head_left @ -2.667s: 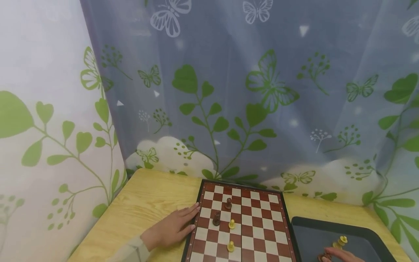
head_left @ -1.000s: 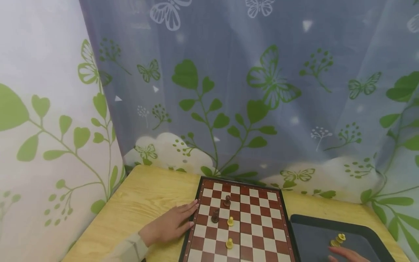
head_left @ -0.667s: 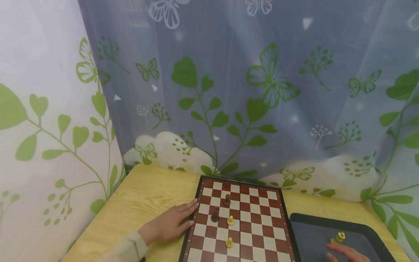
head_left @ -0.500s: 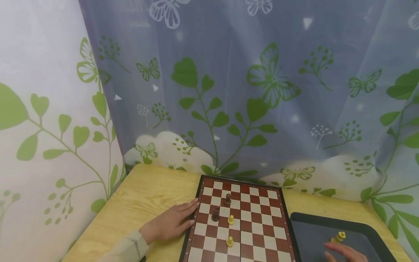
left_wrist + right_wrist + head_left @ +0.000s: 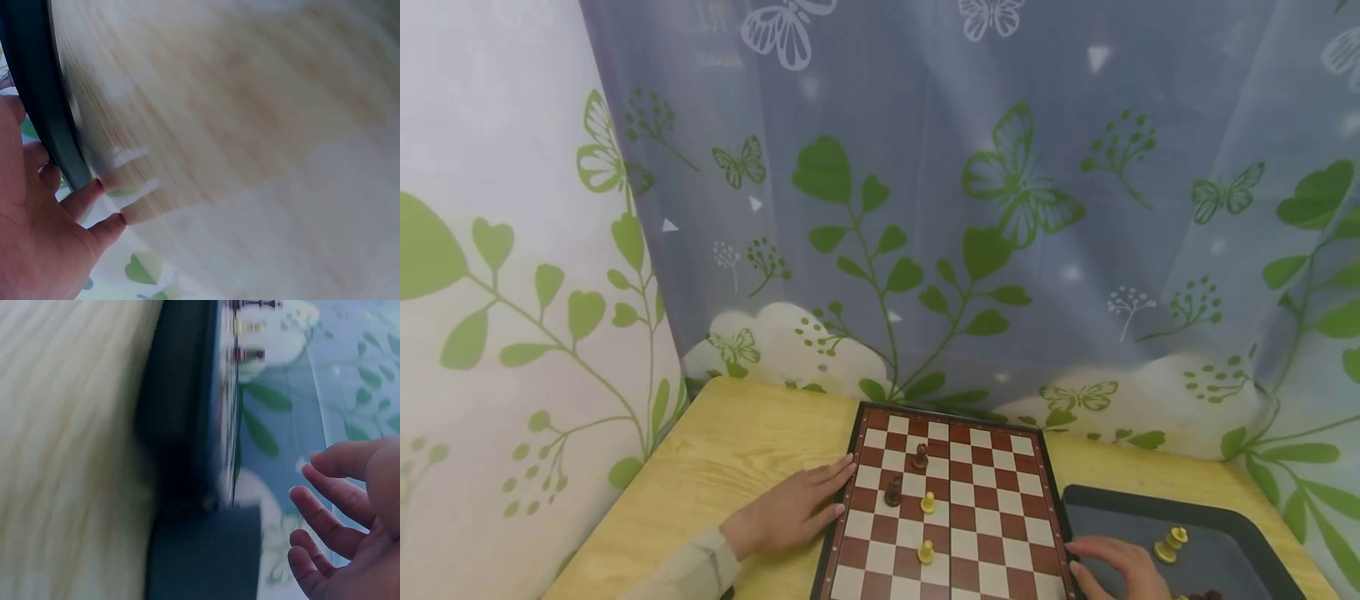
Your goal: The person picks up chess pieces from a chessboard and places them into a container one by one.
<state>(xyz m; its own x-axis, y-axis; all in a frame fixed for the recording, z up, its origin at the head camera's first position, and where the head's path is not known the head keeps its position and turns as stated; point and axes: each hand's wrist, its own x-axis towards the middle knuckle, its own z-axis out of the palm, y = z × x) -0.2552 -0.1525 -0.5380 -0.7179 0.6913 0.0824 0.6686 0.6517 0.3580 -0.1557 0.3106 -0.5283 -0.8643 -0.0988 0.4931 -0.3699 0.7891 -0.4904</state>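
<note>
A folding chessboard with brown and cream squares lies on the table. My left hand rests at its left edge with fingers extended; the left wrist view shows those fingers beside the dark rim. My right hand is at the board's right edge, over the tray's near-left part, its fingers loosely bent and holding nothing. On the board's left half stand a dark piece, a taller dark piece and two yellow pawns, the far pawn and the near pawn.
A dark tray stands right of the board. In it are a yellow chess piece with a crown-like top and, at the frame's bottom edge, a dark piece. A patterned curtain hangs behind the wooden table.
Earlier my right hand held a dark piece in the tray, then hovered there without it. Now it has moved left to the board's edge. My left hand and the board's pieces stay put.
</note>
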